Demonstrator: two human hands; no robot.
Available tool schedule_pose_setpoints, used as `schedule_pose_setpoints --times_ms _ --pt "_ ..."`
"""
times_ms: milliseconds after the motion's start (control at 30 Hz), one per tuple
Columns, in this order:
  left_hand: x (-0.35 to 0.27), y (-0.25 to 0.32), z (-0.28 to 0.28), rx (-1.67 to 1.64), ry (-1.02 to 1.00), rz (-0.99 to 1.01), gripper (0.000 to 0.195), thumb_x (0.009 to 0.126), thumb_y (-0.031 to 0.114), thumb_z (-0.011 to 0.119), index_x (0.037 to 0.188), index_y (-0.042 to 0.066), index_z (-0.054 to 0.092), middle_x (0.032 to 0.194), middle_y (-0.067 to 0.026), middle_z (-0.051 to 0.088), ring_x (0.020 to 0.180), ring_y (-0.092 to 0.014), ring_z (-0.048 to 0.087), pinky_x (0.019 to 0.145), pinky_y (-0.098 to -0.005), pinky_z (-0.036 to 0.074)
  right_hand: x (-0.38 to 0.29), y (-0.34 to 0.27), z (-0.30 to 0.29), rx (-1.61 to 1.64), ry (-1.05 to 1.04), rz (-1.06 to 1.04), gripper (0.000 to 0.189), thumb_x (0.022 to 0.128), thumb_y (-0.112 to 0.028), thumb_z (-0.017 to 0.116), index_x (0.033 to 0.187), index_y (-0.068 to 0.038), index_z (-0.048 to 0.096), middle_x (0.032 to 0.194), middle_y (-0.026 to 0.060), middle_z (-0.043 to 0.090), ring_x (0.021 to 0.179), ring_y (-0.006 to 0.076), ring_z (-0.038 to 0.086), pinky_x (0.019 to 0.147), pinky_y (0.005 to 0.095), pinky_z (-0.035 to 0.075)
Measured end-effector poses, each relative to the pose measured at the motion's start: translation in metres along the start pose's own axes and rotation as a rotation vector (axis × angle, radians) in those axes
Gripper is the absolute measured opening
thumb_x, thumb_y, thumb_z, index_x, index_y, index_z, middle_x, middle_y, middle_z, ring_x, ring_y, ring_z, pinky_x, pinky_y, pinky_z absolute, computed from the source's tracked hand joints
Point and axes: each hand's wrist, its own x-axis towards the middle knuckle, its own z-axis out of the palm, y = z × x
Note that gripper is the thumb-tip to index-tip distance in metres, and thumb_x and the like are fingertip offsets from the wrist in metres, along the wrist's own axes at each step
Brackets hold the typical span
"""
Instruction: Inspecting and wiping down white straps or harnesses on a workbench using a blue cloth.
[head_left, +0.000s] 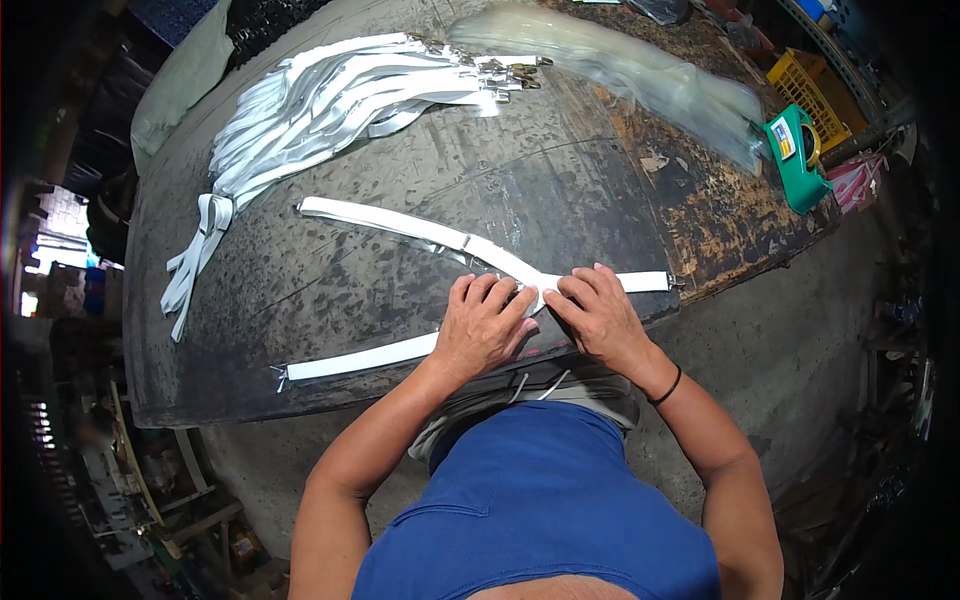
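White elastic suspenders (420, 225) lie spread in a Y shape on the dark worktable (360, 300), with metal clips at the strap ends and a slider on the upper strap. My left hand (480, 322) rests on them just left of where the straps meet, covering part of the lower strap. Close beside it, my right hand (604, 319) presses on the right side of the junction, fingers bent on the strap. Whether the fingers pinch the fabric is hard to see. The short strap runs out to the right past my right hand.
A bundle of white straps with metal clips (337, 97) lies at the table's back left, beside a loose folded strap (199, 255). Clear plastic bags (622, 67) stretch across the back right. A green tape dispenser (799, 165) stands at the right edge, near a yellow plastic crate (810, 97).
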Motion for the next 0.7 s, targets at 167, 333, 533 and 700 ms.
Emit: schedule_pose_setpoints --times_ms 167,333,533,700 --pt "-0.001 -0.002 -0.001 -0.029 -0.014 -0.014 0.047 0.086 0.036 0.073 0.127 0.017 0.062 0.115 -0.0072 0.056 0.112 -0.027 0.051 0.097 -0.0459 0.037 -0.001 0.005 -0.005 0.054 -0.011 0.000 0.041 0.083 -0.005 0.066 0.123 -0.008 0.063 0.118 0.0096 0.057 0.117 0.0310 0.053 0.107 0.0523 0.039" --pt "-0.003 -0.002 0.000 -0.052 0.000 -0.021 0.046 0.087 0.037 0.072 0.128 0.017 0.061 0.117 -0.0082 0.055 0.113 -0.028 0.050 0.097 -0.0456 0.038 0.004 0.012 -0.009 0.242 0.017 0.142 0.055 0.081 -0.006 0.071 0.134 -0.012 0.059 0.120 0.0108 0.057 0.115 0.0321 0.053 0.104 0.0488 0.041" --pt "-0.004 -0.004 0.000 -0.076 0.017 -0.032 0.047 0.087 0.036 0.072 0.128 0.016 0.062 0.117 -0.0100 0.054 0.114 -0.028 0.050 0.097 -0.0459 0.038 0.010 0.000 -0.018 -0.048 -0.151 0.001 0.056 0.086 -0.030 0.072 0.139 -0.018 0.057 0.129 0.0118 0.053 0.122 0.0347 0.048 0.107 0.0537 0.037" --pt "-0.010 -0.010 0.004 -0.235 0.138 -0.079 0.045 0.088 0.038 0.071 0.127 0.014 0.064 0.117 -0.0104 0.053 0.116 -0.030 0.049 0.100 -0.0468 0.037 0.009 -0.004 -0.015 -0.107 -0.195 0.031 0.056 0.087 -0.035 0.071 0.138 -0.017 0.057 0.131 0.0121 0.052 0.125 0.0346 0.045 0.108 0.0559 0.035"
